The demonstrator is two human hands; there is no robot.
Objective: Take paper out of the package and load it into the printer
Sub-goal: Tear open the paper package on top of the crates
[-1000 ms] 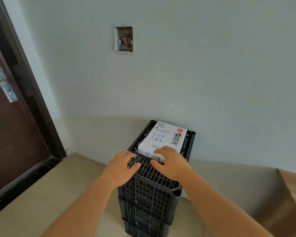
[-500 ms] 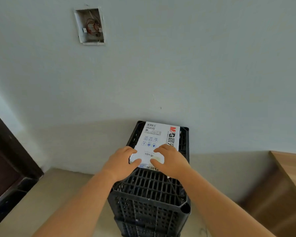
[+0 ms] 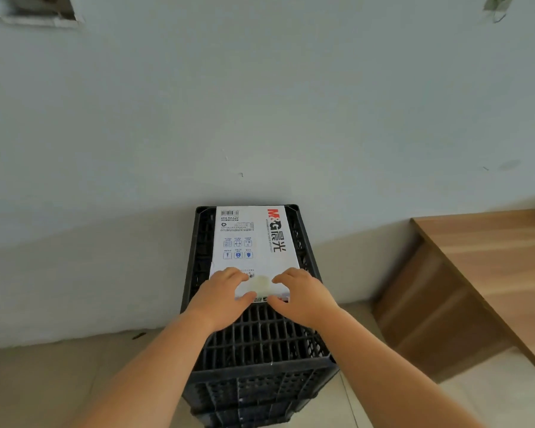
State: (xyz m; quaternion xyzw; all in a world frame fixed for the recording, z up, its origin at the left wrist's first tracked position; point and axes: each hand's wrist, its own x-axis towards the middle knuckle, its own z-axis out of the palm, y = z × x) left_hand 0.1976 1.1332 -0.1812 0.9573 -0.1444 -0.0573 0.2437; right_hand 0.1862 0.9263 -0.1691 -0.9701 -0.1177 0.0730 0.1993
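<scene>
A white paper package with red and black print lies flat on top of a stack of black plastic crates, against the wall. My left hand grips the package's near left corner, fingers on top and thumb at the near edge. My right hand grips the near right corner the same way. No printer is in view.
A wooden desk stands to the right of the crates, close to the wall. A pale wall rises right behind the crates, with an open electrical box at the top left. Beige floor lies to the left.
The view has swung right and closer: the door has left the frame and the desk shows more. Both hands went from the crate top onto the package's near edge.
</scene>
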